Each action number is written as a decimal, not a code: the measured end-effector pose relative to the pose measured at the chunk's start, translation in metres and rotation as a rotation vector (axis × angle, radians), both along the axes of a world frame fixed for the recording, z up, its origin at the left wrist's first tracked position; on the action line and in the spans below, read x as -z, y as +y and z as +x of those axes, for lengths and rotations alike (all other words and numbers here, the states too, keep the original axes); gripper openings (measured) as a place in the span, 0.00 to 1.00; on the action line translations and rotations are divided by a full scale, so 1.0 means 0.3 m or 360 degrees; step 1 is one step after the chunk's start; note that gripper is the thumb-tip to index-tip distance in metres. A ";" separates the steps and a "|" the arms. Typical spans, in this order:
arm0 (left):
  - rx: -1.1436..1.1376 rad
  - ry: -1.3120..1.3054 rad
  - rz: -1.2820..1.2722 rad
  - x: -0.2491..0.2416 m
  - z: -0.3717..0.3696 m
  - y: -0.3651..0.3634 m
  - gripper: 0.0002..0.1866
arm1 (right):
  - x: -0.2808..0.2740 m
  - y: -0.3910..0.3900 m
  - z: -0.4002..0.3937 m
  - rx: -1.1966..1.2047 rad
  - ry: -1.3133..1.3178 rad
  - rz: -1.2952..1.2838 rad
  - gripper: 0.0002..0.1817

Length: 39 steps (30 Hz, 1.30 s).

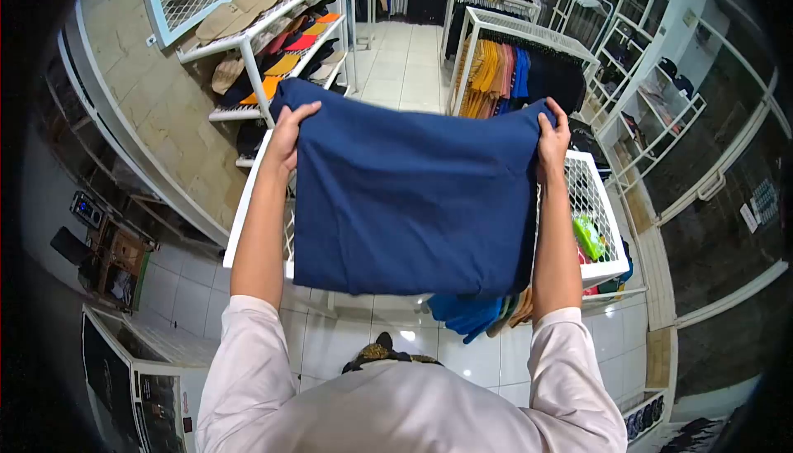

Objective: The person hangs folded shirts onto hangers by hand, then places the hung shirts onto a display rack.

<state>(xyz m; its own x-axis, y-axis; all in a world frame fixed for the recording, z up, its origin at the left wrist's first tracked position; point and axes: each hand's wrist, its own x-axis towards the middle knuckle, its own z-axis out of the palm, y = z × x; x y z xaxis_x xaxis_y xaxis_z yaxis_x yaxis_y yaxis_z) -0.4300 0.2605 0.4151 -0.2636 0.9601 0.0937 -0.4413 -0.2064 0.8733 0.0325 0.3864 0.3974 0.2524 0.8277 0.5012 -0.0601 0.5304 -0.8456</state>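
A navy blue cloth (417, 197), which looks like a folded garment, is stretched out in front of me between both hands. My left hand (288, 133) is closed on its upper left corner, with the thumb on the near side. At the upper right corner, my right hand (553, 137) grips the fabric the same way. The cloth hangs down nearly flat with light creases. Behind it stands a white mesh-topped table (588, 197), mostly hidden by the cloth. A bright green packet (588, 237) lies on the table's right part.
Caps (263, 0) fill a white shelf rack at the left. Yellow and other coloured garments (487, 77) hang from a white mesh-topped rack ahead. Blue garments (467, 313) hang below the table's near edge. Glass doors (727, 197) line the right side.
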 end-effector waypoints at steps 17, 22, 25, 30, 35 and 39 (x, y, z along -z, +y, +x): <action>-0.0151 0.1510 -0.0968 0.305 -0.110 0.196 0.27 | 0.307 0.131 -0.078 0.0463 -0.1218 -0.1012 0.40; -0.0026 0.1691 -0.0840 0.351 -0.105 0.161 0.29 | 0.320 0.099 -0.083 0.0378 -0.1508 -0.0941 0.39; 0.0064 0.1550 -0.0856 0.340 -0.076 0.089 0.30 | 0.310 0.028 -0.088 0.0387 -0.1570 -0.1024 0.41; 0.0146 0.1596 -0.0672 0.331 0.002 -0.260 0.26 | 0.332 -0.268 0.031 0.0217 -0.1536 -0.0794 0.45; 0.0074 0.1370 -0.0817 0.265 0.098 -0.563 0.23 | 0.243 -0.628 0.082 -0.0002 -0.1479 -0.0911 0.39; -0.0164 0.1179 -0.0935 0.299 0.090 -0.623 0.24 | 0.303 -0.640 0.165 -0.0077 -0.1336 -0.0926 0.33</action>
